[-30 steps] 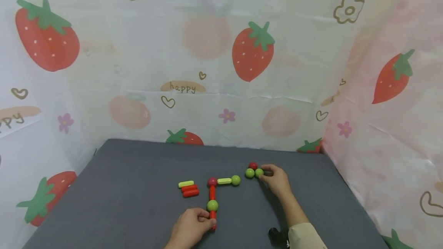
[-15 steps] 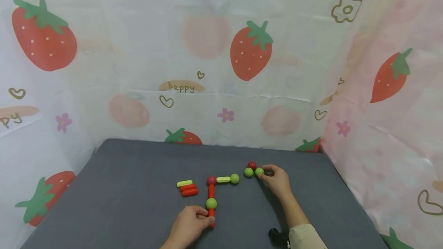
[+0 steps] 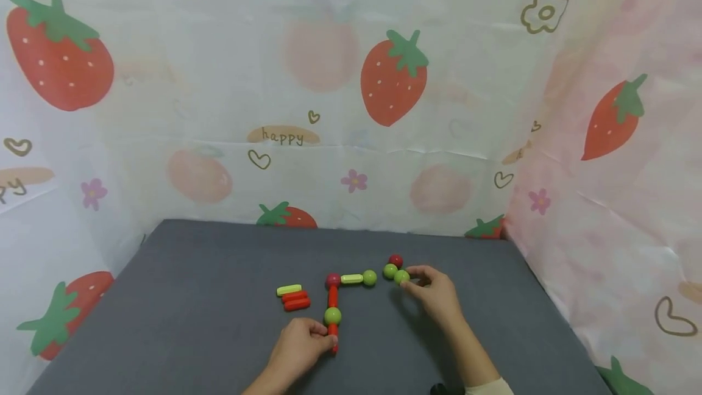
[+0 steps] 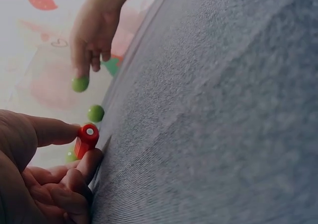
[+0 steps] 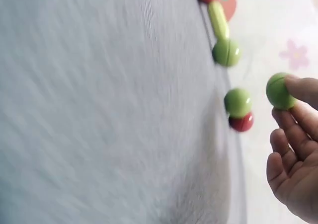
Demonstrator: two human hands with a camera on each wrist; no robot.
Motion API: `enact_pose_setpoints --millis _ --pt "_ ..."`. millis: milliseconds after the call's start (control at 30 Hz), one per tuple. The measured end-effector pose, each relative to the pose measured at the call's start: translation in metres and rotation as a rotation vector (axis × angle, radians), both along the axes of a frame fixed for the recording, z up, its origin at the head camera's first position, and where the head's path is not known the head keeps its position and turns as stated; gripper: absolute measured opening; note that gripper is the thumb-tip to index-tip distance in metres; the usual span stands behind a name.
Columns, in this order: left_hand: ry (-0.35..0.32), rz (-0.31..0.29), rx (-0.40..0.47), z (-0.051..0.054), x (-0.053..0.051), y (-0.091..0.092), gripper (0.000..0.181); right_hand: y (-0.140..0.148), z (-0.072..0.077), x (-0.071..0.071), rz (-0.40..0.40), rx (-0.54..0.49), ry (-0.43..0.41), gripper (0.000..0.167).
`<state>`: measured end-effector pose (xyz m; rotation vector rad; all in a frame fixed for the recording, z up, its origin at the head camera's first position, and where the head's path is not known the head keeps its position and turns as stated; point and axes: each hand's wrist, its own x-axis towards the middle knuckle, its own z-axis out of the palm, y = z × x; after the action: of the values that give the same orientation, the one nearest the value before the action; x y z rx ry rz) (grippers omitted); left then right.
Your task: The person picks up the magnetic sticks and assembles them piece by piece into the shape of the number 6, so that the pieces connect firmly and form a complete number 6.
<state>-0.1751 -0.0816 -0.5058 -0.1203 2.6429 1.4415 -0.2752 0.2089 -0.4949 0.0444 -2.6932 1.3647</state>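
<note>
An angled chain of toy balls and rods lies on the table. A red ball (image 3: 333, 280) forms its corner, a yellow-green rod (image 3: 351, 279) and green ball (image 3: 370, 278) extend right, and a red rod (image 3: 333, 296) and green ball (image 3: 332, 316) run toward me. My left hand (image 3: 298, 346) pinches the red rod at the chain's near end (image 4: 85, 147) between thumb and finger. Between the fingertips of my right hand (image 3: 436, 297) is a green ball (image 5: 279, 91), held apart from another green ball (image 5: 237, 103) and a red ball (image 5: 241, 121).
Left of the chain lie a loose yellow-green rod (image 3: 289, 290) and two red rods (image 3: 297, 304) side by side. Grey cloth covers the table (image 3: 208, 273). Strawberry-print sheets (image 3: 329, 169) hang behind and beside it. A black object (image 3: 439, 389) sits at the near edge.
My right hand has drawn the green ball away from the other two balls, slightly nearer me. The left hand keeps its pinch on the red rod. The head view has shifted slightly.
</note>
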Motion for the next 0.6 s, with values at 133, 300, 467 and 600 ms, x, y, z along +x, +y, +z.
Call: enact_pose_setpoints --millis 133,300,467,600 --pt "-0.001 0.009 -0.02 0.003 -0.003 0.001 0.017 -0.011 0.009 0.016 0.032 -0.059 0.002 0.032" --pt "0.042 0.027 -0.043 0.002 -0.004 0.001 0.016 -0.03 0.013 0.035 0.106 -0.117 0.005 0.03" --pt "0.051 0.035 -0.041 0.001 -0.007 0.003 0.014 -0.047 0.009 0.052 0.188 -0.135 -0.029 0.03" --pt "0.051 0.031 -0.039 0.001 -0.011 0.004 0.015 -0.058 0.007 0.061 0.242 -0.107 -0.054 0.031"
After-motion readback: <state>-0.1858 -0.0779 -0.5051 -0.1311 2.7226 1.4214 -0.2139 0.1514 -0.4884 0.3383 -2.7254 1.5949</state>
